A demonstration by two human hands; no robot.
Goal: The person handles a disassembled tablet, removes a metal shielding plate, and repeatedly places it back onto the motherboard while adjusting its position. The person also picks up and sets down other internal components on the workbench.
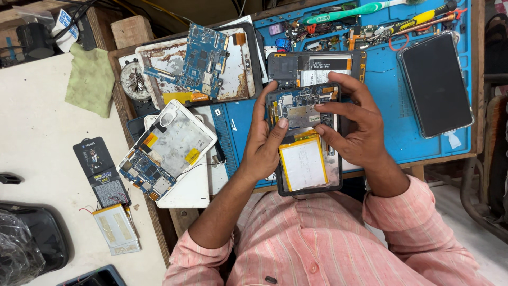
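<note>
I hold an opened black tablet point(309, 182) with its back cover off, showing a circuit board point(301, 103) at the top and a white battery with yellow edges point(303, 164) below. My left hand point(264, 140) grips the tablet's left edge, thumb resting on the metal shield in the middle. My right hand point(354, 124) wraps the right edge, with fingers reaching over the circuit board. Both hands hover above the blue work mat point(389, 100).
A second open black device point(317, 64) lies behind the held one. A white opened tablet point(168, 148) and a tray with a blue board point(203, 55) sit left. A phone in a clear case point(436, 85), screwdrivers, a toothbrush point(354, 10), a green cloth point(91, 79) and a loose battery point(117, 228) surround them.
</note>
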